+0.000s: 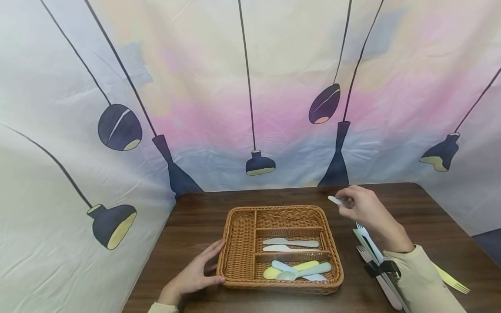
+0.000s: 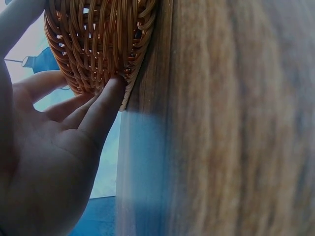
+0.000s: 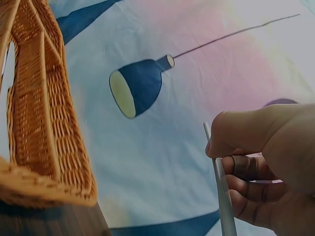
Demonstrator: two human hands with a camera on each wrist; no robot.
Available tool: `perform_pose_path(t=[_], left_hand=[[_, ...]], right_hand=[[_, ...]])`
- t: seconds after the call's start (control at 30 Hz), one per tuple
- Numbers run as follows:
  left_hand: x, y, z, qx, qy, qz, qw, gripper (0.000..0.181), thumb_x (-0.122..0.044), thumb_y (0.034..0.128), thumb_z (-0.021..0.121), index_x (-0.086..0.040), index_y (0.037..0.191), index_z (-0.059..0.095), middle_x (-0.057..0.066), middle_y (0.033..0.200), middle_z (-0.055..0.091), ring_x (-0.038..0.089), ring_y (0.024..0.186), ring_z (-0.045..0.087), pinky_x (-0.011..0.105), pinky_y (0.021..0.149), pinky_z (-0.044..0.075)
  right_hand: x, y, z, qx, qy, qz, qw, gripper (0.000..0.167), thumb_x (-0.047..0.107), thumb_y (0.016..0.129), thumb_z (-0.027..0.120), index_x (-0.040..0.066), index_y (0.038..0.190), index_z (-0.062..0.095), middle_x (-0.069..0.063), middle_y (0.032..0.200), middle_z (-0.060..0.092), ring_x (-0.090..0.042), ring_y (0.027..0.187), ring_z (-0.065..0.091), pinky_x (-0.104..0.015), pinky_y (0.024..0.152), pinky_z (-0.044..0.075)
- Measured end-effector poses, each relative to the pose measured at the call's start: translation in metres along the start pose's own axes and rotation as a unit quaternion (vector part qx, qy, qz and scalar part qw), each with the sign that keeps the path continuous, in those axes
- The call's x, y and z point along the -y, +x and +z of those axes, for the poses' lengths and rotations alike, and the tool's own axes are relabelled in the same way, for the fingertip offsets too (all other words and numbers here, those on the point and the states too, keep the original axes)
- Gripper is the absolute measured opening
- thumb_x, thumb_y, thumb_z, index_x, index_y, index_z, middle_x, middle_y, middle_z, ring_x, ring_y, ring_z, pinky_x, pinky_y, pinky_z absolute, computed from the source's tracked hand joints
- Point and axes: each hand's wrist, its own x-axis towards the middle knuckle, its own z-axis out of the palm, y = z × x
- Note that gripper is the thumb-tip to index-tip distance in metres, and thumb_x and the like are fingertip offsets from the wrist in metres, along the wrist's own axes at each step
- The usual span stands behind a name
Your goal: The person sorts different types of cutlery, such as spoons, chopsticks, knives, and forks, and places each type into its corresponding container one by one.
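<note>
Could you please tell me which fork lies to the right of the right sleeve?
The yellow fork; the other visible forks lie left of the sleeve.

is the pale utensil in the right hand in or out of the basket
Out: the right hand pinches the pale utensil outside the wicker basket, past its right rim.

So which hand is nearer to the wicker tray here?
The left hand: it touches the left side of the wicker tray. The right hand is apart from it, off its far right corner, pinching a pale utensil.
</note>
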Motion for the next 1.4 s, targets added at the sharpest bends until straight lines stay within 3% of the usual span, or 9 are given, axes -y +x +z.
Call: perform_pose_path(t=[0.2, 0.57, 1.03, 1.4], left_hand=[[0.0, 0.001, 0.0, 0.001, -0.005, -0.001, 1.0, 0.091, -0.019, 0.0852, 0.077, -0.008, 0.156, 0.02, 0.02, 0.161, 0.013, 0.046, 0.139, 0.023, 0.021, 0.098, 0.047], [0.0, 0.001, 0.0, 0.002, -0.012, -0.004, 0.9999, 0.091, -0.018, 0.0852, 0.077, -0.009, 0.156, 0.02, 0.02, 0.161, 0.012, 0.045, 0.139, 0.023, 0.02, 0.098, 0.047], [0.001, 0.0, 0.0, 0.003, -0.011, 0.005, 0.9999, 0.091, -0.016, 0.0852, 0.076, -0.009, 0.156, 0.019, 0.021, 0.161, 0.012, 0.047, 0.139, 0.023, 0.026, 0.098, 0.049], [0.0, 0.0, 0.0, -0.001, -0.007, 0.004, 1.0, 0.092, -0.018, 0.0844, 0.077, -0.01, 0.156, 0.02, 0.021, 0.161, 0.014, 0.046, 0.138, 0.024, 0.025, 0.098, 0.049]], right_hand=[[0.01, 0.01, 0.007, -0.033, 0.005, -0.042, 0.9985, 0.018, 0.005, 0.075, 0.075, 0.01, 0.091, 0.072, 0.003, 0.079, 0.058, -0.012, 0.07, 0.05, -0.028, 0.058, 0.044], [0.029, 0.022, 0.014, -0.023, 0.028, -0.052, 0.998, 0.018, 0.009, 0.076, 0.074, 0.011, 0.094, 0.072, 0.003, 0.083, 0.061, -0.011, 0.072, 0.054, -0.028, 0.061, 0.048], [0.056, 0.04, 0.028, -0.051, 0.071, -0.137, 0.9867, 0.016, 0.006, 0.078, 0.072, 0.012, 0.094, 0.072, 0.002, 0.087, 0.062, -0.01, 0.07, 0.054, -0.024, 0.057, 0.049], [0.079, 0.043, 0.041, -0.044, 0.088, -0.151, 0.9836, 0.019, 0.004, 0.078, 0.074, 0.01, 0.096, 0.072, -0.001, 0.09, 0.063, -0.012, 0.074, 0.058, -0.026, 0.06, 0.053]])
